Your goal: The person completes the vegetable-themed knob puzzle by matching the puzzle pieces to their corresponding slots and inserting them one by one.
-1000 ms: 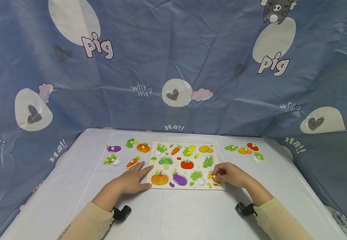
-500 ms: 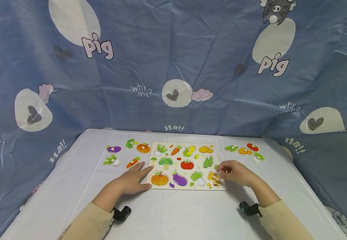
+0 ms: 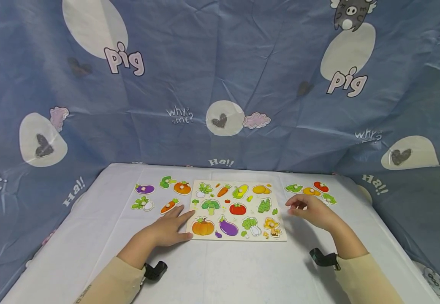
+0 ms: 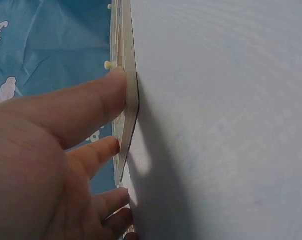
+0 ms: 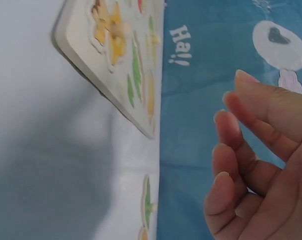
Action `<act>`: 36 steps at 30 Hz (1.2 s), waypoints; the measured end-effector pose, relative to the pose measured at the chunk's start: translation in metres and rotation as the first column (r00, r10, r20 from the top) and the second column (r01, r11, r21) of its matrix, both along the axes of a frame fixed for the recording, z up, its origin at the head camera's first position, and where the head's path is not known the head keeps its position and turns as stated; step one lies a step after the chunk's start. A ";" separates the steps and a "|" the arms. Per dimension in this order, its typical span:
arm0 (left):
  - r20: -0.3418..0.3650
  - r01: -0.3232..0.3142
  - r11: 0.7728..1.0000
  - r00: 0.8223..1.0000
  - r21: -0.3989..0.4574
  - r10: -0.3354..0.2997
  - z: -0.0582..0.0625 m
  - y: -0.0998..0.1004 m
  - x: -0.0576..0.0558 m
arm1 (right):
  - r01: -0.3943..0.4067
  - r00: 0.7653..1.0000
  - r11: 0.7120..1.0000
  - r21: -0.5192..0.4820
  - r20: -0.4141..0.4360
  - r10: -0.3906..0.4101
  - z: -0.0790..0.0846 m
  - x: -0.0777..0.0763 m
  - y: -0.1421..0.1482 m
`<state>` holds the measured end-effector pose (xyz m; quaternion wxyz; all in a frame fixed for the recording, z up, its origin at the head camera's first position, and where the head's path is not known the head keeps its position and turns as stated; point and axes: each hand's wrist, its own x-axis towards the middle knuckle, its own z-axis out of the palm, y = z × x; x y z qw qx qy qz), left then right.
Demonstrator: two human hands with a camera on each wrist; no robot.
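Observation:
A wooden vegetable puzzle board [image 3: 220, 219] lies on the white table in the head view. My left hand [image 3: 168, 228] rests at its left side. In the left wrist view the thumb [image 4: 111, 95] touches the board's edge, and the fingers extend along it. My right hand [image 3: 313, 210] hangs in the air just right of the board, fingers loosely bent and holding nothing. A yellow mushroom piece [image 3: 272, 226] with a knob sits in the board's lower right corner. Beyond the right hand lie a green leafy piece [image 3: 294, 188], a yellow potato-like piece [image 3: 311, 191] and a tomato piece [image 3: 321, 186].
Left of the board lie an eggplant piece [image 3: 145, 189], a broccoli piece [image 3: 167, 182], a pumpkin piece [image 3: 182, 188], a radish piece [image 3: 142, 203] and a carrot piece [image 3: 169, 205]. A bok choy piece [image 3: 329, 198] is partly behind the right hand. A blue printed cloth [image 3: 220, 76] hangs behind the table.
My right hand has let go of the mushroom piece and moved right and away from me, off the board. The mushroom piece stays in the board's corner. My left hand has not moved.

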<state>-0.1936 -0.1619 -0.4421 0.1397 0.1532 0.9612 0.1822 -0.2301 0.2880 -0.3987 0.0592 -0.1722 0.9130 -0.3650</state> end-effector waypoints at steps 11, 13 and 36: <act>0.002 0.010 1.000 1.000 0.013 -0.010 0.001 -0.001 0.000 | 0.121 0.989 0.992 0.018 -0.082 -0.120 0.001 -0.018 0.017; 0.004 0.011 1.000 1.000 0.016 -0.011 0.001 -0.002 0.000 | 0.140 0.985 0.990 0.011 -0.104 -0.138 0.000 -0.022 0.020; 0.007 -0.002 1.000 1.000 0.007 0.002 0.002 0.000 0.000 | 0.312 0.948 0.950 -0.007 -0.067 -0.311 -0.020 -0.068 0.027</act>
